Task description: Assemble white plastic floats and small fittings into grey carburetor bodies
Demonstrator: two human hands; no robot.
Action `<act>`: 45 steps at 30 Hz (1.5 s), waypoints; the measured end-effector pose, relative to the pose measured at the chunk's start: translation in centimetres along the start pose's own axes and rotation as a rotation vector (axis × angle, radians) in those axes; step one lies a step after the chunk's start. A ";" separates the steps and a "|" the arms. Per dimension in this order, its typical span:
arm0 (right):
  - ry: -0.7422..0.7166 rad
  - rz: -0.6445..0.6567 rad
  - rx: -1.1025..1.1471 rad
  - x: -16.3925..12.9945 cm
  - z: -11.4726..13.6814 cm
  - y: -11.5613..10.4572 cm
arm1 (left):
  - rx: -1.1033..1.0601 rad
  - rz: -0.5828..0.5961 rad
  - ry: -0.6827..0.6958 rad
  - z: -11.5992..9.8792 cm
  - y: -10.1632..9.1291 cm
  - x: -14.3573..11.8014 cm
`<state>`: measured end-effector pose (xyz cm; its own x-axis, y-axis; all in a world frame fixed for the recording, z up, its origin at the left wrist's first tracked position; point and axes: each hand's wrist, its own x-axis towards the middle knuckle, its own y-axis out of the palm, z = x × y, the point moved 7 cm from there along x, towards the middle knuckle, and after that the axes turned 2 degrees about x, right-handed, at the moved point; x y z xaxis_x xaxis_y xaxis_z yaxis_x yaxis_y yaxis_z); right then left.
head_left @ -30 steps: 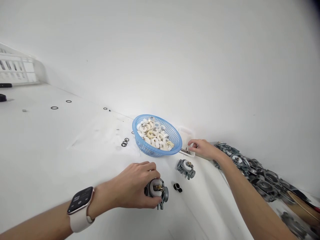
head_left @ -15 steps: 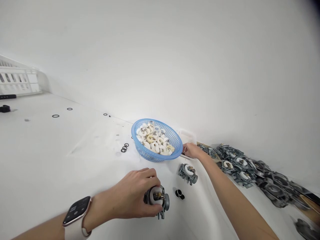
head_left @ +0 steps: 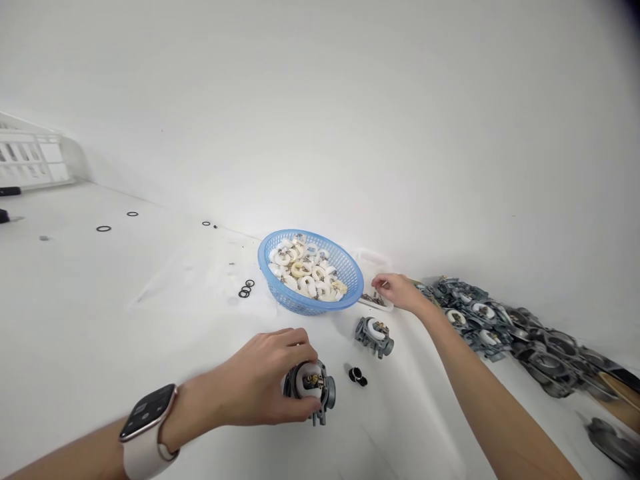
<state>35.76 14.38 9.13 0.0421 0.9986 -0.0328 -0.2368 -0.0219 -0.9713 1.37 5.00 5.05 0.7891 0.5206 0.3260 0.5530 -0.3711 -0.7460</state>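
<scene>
My left hand [head_left: 275, 380] is wrapped around a grey metal carburetor [head_left: 327, 393] with a white ring-shaped float [head_left: 306, 381] and brass parts facing up. A second carburetor [head_left: 374, 337] with a white float lies on the table ahead of it, touched by neither hand. My right hand [head_left: 397, 291] is over a small white tray [head_left: 387, 305] holding thin metal pieces [head_left: 373, 299]. Its thumb and fingertips are pinched together; whatever may be between them is too small to name. A blue basket [head_left: 311, 310] full of white floats [head_left: 307, 273] stands left of the tray.
Black rubber rings [head_left: 246, 289] lie on the white table, with more farther left. A small black part [head_left: 357, 376] sits near the carburetors. Piled carburetors [head_left: 465, 310] and dark metal bowls [head_left: 550, 360] line the right side. A white crate [head_left: 35, 160] stands far left.
My right hand has lifted slightly and moved right from beside the basket, uncovering the tray's metal pieces. My left hand keeps its hold on the carburetor. The view has shifted slightly.
</scene>
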 end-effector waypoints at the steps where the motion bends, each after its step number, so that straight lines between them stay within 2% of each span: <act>1: -0.035 -0.039 0.038 -1.0 0.5 -0.5 | -0.002 0.003 -0.002 0.0 0.0 0.0; 5: -0.249 -0.201 0.225 -7.0 4.1 -1.9 | -0.013 0.041 -0.017 0.3 0.2 -0.1; 7: -0.385 -0.247 0.322 -10.5 6.9 -1.6 | -0.017 0.065 -0.030 0.5 0.4 -0.1; 11: -0.604 -0.295 0.481 -15.4 11.8 1.6 | -0.008 0.094 -0.073 0.8 0.8 -0.1; 14: -0.644 -0.386 0.597 -16.5 12.8 4.1 | -0.002 0.113 -0.111 0.7 0.7 0.3; 16: -0.626 -0.446 0.674 -16.6 12.4 5.0 | 0.008 0.136 -0.138 0.5 0.6 0.7; 19: -0.590 -0.493 0.765 -16.8 11.7 5.3 | 0.048 0.168 -0.175 -0.2 0.1 1.2; 23: -0.578 -0.492 0.855 -17.1 11.6 5.5 | 0.092 0.202 -0.191 -1.2 -0.4 1.6; 26: -0.538 -0.487 0.932 -16.9 11.7 6.6 | 0.094 0.222 -0.180 -1.4 -0.1 1.4; 30: -0.443 -0.450 1.050 -16.1 11.0 8.3 | 0.031 0.195 -0.286 -0.5 0.9 1.3; 35: -0.313 -0.393 1.187 -15.7 10.0 8.4 | -0.035 0.209 -0.304 -1.5 2.4 2.3; 38: -0.234 -0.345 1.261 -15.6 9.7 8.3 | -0.088 0.188 -0.253 -2.4 2.8 2.7; 45: -0.095 -0.202 1.366 -15.4 9.6 9.4 | -0.184 0.087 -0.209 -2.1 3.1 1.7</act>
<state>23.59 -0.74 2.73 0.1372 0.9793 0.1489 -0.9903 0.1321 0.0438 4.96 3.09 4.52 0.7743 0.6205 0.1246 0.5397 -0.5445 -0.6420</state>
